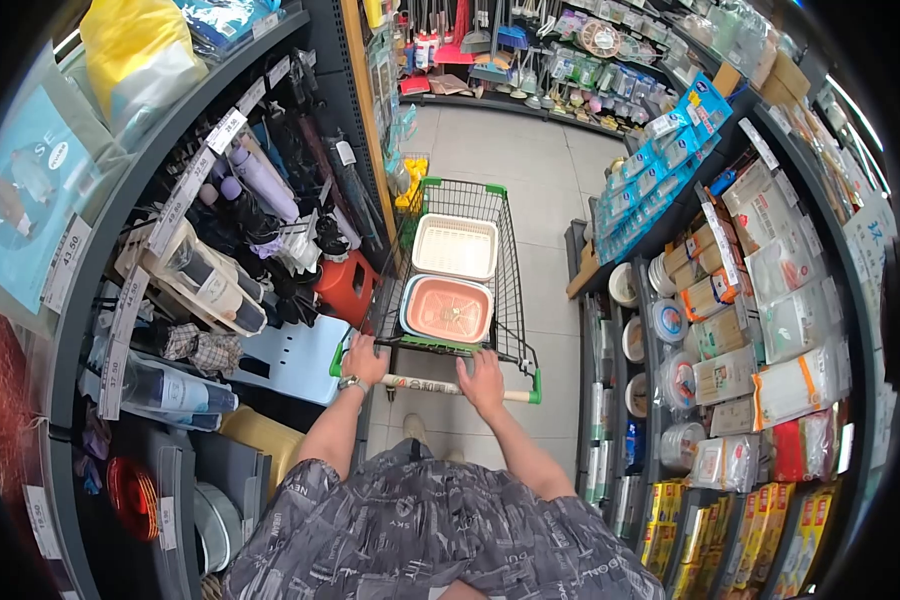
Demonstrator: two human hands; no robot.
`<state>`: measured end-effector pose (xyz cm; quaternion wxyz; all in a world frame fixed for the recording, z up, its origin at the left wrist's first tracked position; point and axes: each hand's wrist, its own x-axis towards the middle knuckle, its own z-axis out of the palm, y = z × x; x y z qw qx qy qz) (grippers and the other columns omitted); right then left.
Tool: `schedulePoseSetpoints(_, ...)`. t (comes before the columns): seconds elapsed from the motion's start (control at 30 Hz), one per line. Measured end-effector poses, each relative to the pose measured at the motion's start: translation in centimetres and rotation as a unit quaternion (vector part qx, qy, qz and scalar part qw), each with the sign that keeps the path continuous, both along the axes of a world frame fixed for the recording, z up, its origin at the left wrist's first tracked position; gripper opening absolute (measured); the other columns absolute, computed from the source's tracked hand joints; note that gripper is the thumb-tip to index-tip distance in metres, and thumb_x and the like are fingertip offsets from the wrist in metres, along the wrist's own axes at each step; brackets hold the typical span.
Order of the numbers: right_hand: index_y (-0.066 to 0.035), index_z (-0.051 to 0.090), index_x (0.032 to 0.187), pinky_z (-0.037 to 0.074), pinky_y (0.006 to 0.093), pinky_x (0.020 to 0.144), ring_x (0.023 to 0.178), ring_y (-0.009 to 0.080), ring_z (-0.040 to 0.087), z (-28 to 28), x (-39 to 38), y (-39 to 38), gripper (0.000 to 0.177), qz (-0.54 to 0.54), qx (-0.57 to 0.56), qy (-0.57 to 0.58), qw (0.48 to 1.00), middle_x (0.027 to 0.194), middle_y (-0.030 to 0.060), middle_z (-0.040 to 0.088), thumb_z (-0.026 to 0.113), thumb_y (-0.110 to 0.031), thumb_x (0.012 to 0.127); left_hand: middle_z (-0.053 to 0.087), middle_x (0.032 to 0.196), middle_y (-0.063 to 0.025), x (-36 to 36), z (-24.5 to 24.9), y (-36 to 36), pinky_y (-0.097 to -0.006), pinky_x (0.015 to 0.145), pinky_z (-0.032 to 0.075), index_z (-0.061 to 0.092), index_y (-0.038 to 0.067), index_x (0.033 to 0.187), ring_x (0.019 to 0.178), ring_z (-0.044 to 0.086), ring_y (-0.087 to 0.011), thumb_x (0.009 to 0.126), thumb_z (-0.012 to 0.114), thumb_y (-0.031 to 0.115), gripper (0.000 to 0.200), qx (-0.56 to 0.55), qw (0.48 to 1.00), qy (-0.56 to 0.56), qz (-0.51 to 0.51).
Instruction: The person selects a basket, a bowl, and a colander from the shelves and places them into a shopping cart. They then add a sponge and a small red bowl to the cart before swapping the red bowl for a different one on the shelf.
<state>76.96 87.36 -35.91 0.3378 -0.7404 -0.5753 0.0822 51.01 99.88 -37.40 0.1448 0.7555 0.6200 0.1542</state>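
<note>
My left hand (363, 362) is on the left end of a shopping cart's handle (425, 385), a watch on its wrist. Further right, my right hand (483, 382) grips the same pale bar, its fingers over the top. In front of me stands the wire shopping cart (516, 300) with green corner pieces. Inside it, a cream plastic basket (455, 246) lies toward the front. Closer to the handle is a pink plastic basin (450, 308), with a light blue rim (406, 300) showing under it.
Shelves of umbrellas (265, 185) line the left side, beside a red stool (346, 285) and a light blue plastic piece (295, 355). Packaged goods (725, 375) fill the right shelves. Hanging blue packs (660, 165) jut into the aisle. Brooms and dustpans (490, 65) hang ahead.
</note>
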Motion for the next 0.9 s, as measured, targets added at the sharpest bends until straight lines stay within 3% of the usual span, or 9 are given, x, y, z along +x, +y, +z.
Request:
schedulePoseSetpoints(0.13, 0.006, 0.053, 0.134, 0.04, 0.0472, 0.111, 0.131, 0.04, 0.048, -1.6, 3.2, 2.3, 0.058, 0.096, -0.017, -0.003, 0.995, 0.136, 0.0272, 0.054, 0.058, -0.039, 0.098, 0.063, 0.129, -0.0171, 1.0, -0.1, 2.6, -0.0463, 0.106, 0.048, 0.066, 0.001, 0.119, 0.136, 0.048, -0.0334, 0.084, 0.063, 0.029, 0.045, -0.001, 1.0, 0.001, -0.023)
schedulePoseSetpoints(0.27, 0.004, 0.045, 0.144, 0.032, 0.0504, 0.117, 0.142, 0.043, 0.036, 0.8, 6.4, 2.0, 0.067, 0.081, -0.157, -0.104, 0.979, 0.15, 0.0306, 0.041, 0.052, -0.047, 0.1, 0.061, 0.129, -0.0224, 2.1, -0.3, 4.8, -0.0533, 0.116, 0.034, 0.063, -0.004, 0.118, 0.139, 0.04, -0.0441, 0.085, 0.065, 0.039, 0.054, 0.016, 0.997, 0.031, -0.07)
schedulePoseSetpoints(0.3, 0.003, 0.042, 0.148, 0.028, 0.0534, 0.118, 0.146, 0.0452, 0.03, 0.5, 7.3, 1.6, 0.079, 0.072, -0.167, -0.124, 0.975, 0.153, 0.0315, 0.036, 0.051, -0.057, 0.097, 0.055, 0.136, -0.0254, 2.3, -0.2, 5.4, -0.058, 0.12, 0.024, 0.059, -0.007, 0.123, 0.144, 0.031, -0.0499, 0.085, 0.065, 0.053, 0.07, -0.034, 0.995, 0.045, -0.087)
schedulePoseSetpoints(0.4, 0.002, 0.041, 0.149, 0.027, 0.0551, 0.118, 0.146, 0.0449, 0.03, 1.0, 9.8, -0.4, 0.088, 0.134, -0.229, -0.173, 0.949, 0.156, 0.0318, 0.033, 0.059, -0.062, 0.091, 0.046, 0.145, -0.026, 2.6, 1.0, 6.3, -0.0608, 0.12, 0.021, 0.051, -0.007, 0.134, 0.148, 0.021, -0.0515, 0.083, 0.062, 0.069, 0.092, -0.094, 0.984, 0.09, -0.122)
schedulePoseSetpoints(0.43, 0.002, 0.035, 0.153, 0.024, 0.0546, 0.121, 0.148, 0.0472, 0.026, 1.4, 10.3, -0.4, 0.097, 0.15, -0.252, -0.144, 0.945, 0.157, 0.0344, 0.029, 0.063, -0.063, 0.086, 0.033, 0.157, -0.0254, 2.3, 2.1, 6.9, -0.0628, 0.121, 0.016, 0.036, -0.007, 0.148, 0.151, 0.011, -0.0518, 0.08, 0.055, 0.082, 0.114, -0.158, 0.968, 0.116, -0.154)
schedulePoseSetpoints(0.57, 0.001, 0.033, 0.154, 0.022, 0.0545, 0.122, 0.146, 0.0493, 0.027, -0.3, 12.2, -2.2, 0.098, 0.103, -0.283, -0.204, 0.931, 0.155, 0.0356, 0.03, 0.068, -0.058, 0.084, 0.018, 0.166, -0.0236, 0.7, 3.7, 7.6, -0.0617, 0.122, 0.015, 0.019, -0.008, 0.157, 0.151, 0.007, -0.0543, 0.073, 0.053, 0.09, 0.134, -0.195, 0.937, 0.161, -0.242)
schedulePoseSetpoints(0.67, 0.002, 0.032, 0.153, 0.021, 0.0544, 0.123, 0.146, 0.0497, 0.027, 0.0, 12.5, -2.3, 0.099, 0.144, -0.299, -0.291, 0.897, 0.154, 0.0359, 0.031, 0.073, -0.051, 0.081, 0.022, 0.164, -0.0259, -0.4, 3.5, 8.0, -0.0601, 0.121, 0.023, 0.023, -0.009, 0.155, 0.15, 0.012, -0.0538, 0.069, 0.059, 0.089, 0.135, -0.153, 0.915, 0.209, -0.308)
schedulePoseSetpoints(0.7, 0.003, 0.032, 0.153, 0.022, 0.0538, 0.123, 0.146, 0.0491, 0.027, 0.8, 11.6, -2.6, 0.099, 0.124, -0.323, -0.266, 0.9, 0.154, 0.0351, 0.032, 0.074, -0.049, 0.08, 0.025, 0.161, -0.0285, -0.6, 3.3, 8.0, -0.0572, 0.119, 0.031, 0.026, -0.009, 0.153, 0.149, 0.017, -0.0542, 0.067, 0.071, 0.079, 0.131, -0.12, 0.915, 0.211, -0.323)
schedulePoseSetpoints(0.9, 0.003, 0.028, 0.155, 0.023, 0.0525, 0.122, 0.148, 0.0464, 0.026, -0.5, 10.0, -2.0, 0.102, 0.055, -0.288, -0.206, 0.934, 0.156, 0.033, 0.029, 0.077, -0.043, 0.077, 0.027, 0.159, -0.0292, -2.5, 0.7, 7.9, -0.0539, 0.119, 0.031, 0.027, -0.008, 0.152, 0.147, 0.019, -0.0557, 0.068, 0.08, 0.055, 0.118, -0.091, 0.926, 0.172, -0.325)
